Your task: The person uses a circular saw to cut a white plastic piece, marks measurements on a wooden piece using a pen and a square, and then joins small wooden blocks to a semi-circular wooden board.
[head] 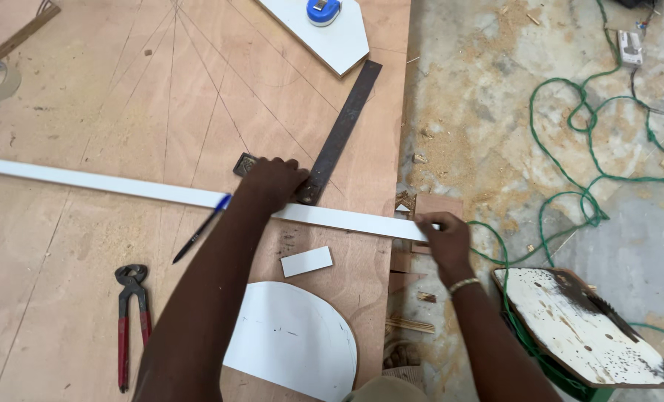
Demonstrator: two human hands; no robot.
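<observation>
Overhead, the left hand [274, 182] presses flat, holding a pen [201, 228], on the white strip [123, 186] beside the metal square [337, 135]; the right hand [443, 238] has its grip pinching the strip's end.

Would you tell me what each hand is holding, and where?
The left hand presses the white strip near its middle; the right hand grips its right end.

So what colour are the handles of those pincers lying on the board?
Red, with dark metal jaws; the pincers show best in the head view, lower left of the plywood board.
</observation>
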